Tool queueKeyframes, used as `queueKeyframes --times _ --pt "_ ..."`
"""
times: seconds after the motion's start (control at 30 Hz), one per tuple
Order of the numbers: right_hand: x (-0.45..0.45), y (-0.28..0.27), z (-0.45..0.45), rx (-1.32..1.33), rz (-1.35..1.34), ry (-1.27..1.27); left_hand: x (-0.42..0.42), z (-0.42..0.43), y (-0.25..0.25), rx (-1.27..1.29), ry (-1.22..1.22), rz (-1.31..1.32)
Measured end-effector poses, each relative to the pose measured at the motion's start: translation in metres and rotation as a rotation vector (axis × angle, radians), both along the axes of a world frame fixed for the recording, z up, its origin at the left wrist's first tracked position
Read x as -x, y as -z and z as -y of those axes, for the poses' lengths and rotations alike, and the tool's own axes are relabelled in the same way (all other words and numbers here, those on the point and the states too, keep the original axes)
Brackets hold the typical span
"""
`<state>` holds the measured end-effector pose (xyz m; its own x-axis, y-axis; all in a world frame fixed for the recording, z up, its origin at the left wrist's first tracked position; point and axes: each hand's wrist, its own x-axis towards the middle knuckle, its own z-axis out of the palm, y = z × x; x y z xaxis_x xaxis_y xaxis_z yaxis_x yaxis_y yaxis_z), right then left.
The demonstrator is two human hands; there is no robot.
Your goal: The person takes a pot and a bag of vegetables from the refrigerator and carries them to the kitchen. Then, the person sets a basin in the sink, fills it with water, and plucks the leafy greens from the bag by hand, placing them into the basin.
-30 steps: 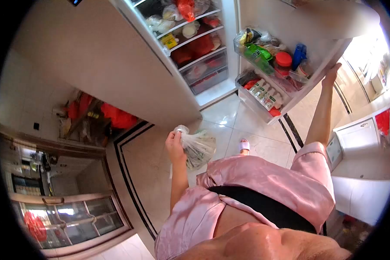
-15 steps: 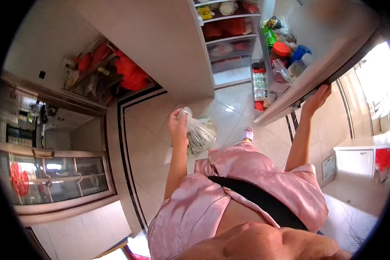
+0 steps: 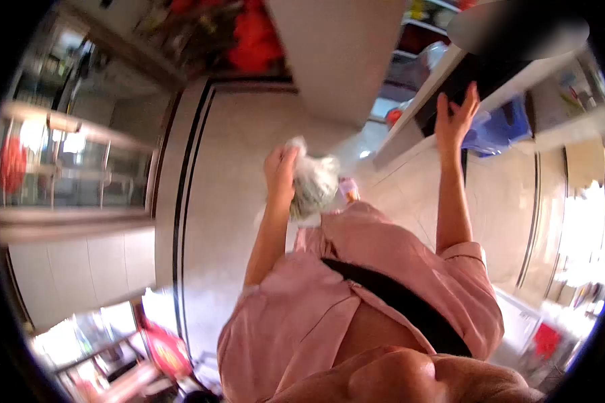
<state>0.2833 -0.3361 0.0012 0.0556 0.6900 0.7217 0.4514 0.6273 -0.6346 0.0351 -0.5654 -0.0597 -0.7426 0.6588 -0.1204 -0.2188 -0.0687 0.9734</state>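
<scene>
My left hand (image 3: 281,171) is closed round the gathered neck of a clear plastic bag (image 3: 314,185), whose pale green contents are blurred. The bag hangs over the floor in front of my body. At the right, my right hand (image 3: 458,119) has its fingers spread against the dark outer face of the fridge door (image 3: 444,101). That door stands nearly closed, with a narrow gap showing part of the shelves (image 3: 420,33) and a clear bag inside.
A blue bag (image 3: 501,127) hangs just right of my right hand. Red bags (image 3: 255,40) lie on a rack at the top. A glass-paned cabinet (image 3: 81,168) stands at the left. The tiled floor (image 3: 235,148) has black border lines.
The fridge door has swung toward the fridge, hiding its door shelves and most of the interior. My right hand has gone from the door's edge to its outer face. The view has turned.
</scene>
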Motion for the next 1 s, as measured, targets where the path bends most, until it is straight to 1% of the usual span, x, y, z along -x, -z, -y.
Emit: queueKeyframes --times 0.03,0.1,0.13,0.17,0.2,0.23,0.27,0.3,0.37,0.4,0.47,0.5,0.57,0.67,0.73,0.8,0.87,0.9,0.97,1.0 --pt "0.008 -0.010 0.004 -0.011 0.060 -0.013 0.001 0.011 -0.005 -0.022 0.005 -0.041" --pt "0.041 -0.020 0.005 0.039 0.145 -0.098 0.010 0.020 -0.016 -0.047 0.011 -0.003" --pt "0.059 -0.017 0.012 0.193 0.113 -0.321 0.013 0.024 -0.025 -0.044 -0.028 0.002" --pt "0.074 -0.013 0.019 0.350 0.078 -0.529 0.015 0.021 -0.031 -0.103 -0.029 0.042" --pt "0.092 -0.028 0.012 0.274 0.244 -0.613 0.013 -0.012 -0.045 -0.136 -0.041 0.073" --pt "0.107 -0.017 0.017 0.300 0.274 -0.736 0.013 -0.027 -0.046 -0.131 -0.059 0.070" --pt "0.118 -0.019 0.036 0.296 0.321 -0.905 0.012 -0.033 -0.041 -0.126 -0.057 0.080" --pt "0.134 -0.021 0.058 0.092 0.263 -1.066 0.012 -0.029 -0.039 -0.130 -0.048 0.096" --pt "0.157 -0.015 0.093 -0.036 0.184 -1.212 0.009 -0.021 -0.045 -0.150 -0.100 0.083" --pt "0.162 -0.013 0.104 -0.040 0.185 -1.229 0.007 -0.017 -0.049 -0.171 -0.142 0.070" --pt "0.174 -0.012 0.113 0.218 0.201 -1.235 0.008 -0.011 -0.051 -0.171 -0.204 0.070" --pt "0.181 -0.013 0.107 0.209 0.199 -1.263 0.012 -0.013 -0.054 -0.168 -0.251 0.073" --pt "0.188 -0.009 0.100 0.500 0.219 -1.364 0.014 -0.011 -0.058 -0.186 -0.273 0.061" --pt "0.201 -0.012 0.091 0.533 0.263 -1.467 0.019 -0.008 -0.053 -0.193 -0.287 0.053" --pt "0.227 -0.008 0.081 0.497 0.300 -1.541 0.039 -0.014 -0.042 -0.200 -0.311 0.030" --pt "0.241 0.000 0.086 0.468 0.328 -1.590 0.047 -0.008 -0.033 -0.302 -0.355 0.043" --pt "0.247 0.005 0.099 0.563 0.410 -1.645 0.047 0.010 -0.028 -0.322 -0.384 0.044" --pt "0.261 -0.022 0.088 0.601 0.421 -1.647 0.059 -0.001 -0.061 -0.293 -0.407 0.088" --pt "0.275 -0.020 0.100 0.621 0.242 -1.708 0.070 0.008 -0.064 -0.331 -0.390 0.048" --pt "0.284 -0.021 0.101 0.612 0.232 -1.708 0.076 0.013 -0.064 -0.352 -0.367 0.019"
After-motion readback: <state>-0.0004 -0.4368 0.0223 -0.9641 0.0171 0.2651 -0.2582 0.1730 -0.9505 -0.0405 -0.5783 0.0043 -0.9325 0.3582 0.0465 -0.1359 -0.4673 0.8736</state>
